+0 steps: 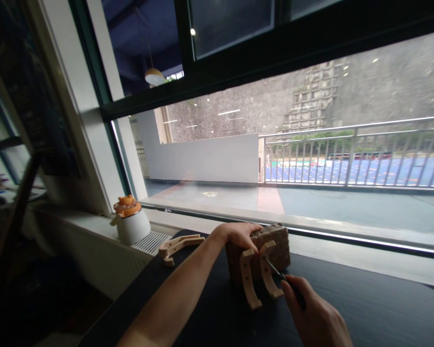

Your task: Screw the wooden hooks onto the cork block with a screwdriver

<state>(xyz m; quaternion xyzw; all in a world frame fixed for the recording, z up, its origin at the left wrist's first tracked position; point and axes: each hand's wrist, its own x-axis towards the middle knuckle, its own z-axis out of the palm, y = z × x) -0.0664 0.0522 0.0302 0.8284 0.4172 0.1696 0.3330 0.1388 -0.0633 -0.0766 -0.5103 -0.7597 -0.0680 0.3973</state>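
A brown wooden block (279, 243) stands on the dark table (365, 303), with two light curved wooden legs (255, 274) fixed to its near face. My left hand (238, 234) grips the top left of the block. A thin dark screwdriver (280, 275) sits in my right hand (316, 318), with its tip against the right leg near the top. A separate curved wooden piece (177, 246) lies on the table to the left of the block.
A white round pot with an orange lid (130, 219) stands on the window sill at the left, beside a vent grille (150, 241). A large window runs along the far table edge. A dark frame (10, 217) leans at the far left.
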